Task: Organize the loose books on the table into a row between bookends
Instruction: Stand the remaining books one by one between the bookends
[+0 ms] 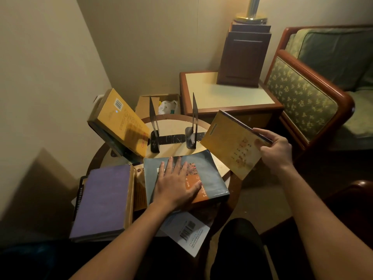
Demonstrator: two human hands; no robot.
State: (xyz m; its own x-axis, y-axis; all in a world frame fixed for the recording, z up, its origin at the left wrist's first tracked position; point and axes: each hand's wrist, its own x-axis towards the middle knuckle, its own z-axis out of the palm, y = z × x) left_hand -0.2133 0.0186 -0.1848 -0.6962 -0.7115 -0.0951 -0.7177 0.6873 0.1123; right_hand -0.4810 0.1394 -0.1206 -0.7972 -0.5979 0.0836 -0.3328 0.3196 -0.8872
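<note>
Head view: right hand [275, 151] pinches a thin yellow book [232, 144] by its far edge, thumb on the cover, book tilted in the air just right of the right bookend [192, 126]. Left hand [177, 178] lies flat and spread on a grey-blue book [203, 174] on the counter [173, 150], gripping nothing. Left bookend [154, 126] stands upright opposite the right one, gap between them bare, no book in the row yet. Another yellow book [123, 122] leans tilted against the outside of the left bookend, over a dark book. Purple book [103, 201] lies flat at near left; a white sheet with a barcode [185, 231] hangs over the near edge. Step in hand looks like standing the held book in the gap. To do it well: turn it vertical first, spine out, bring it down between the plates rather than over the right one, set it flush against one plate so it doesn't flop. Risk: clipping the right bookend and sliding it. Left hand could steady that bookend.
</note>
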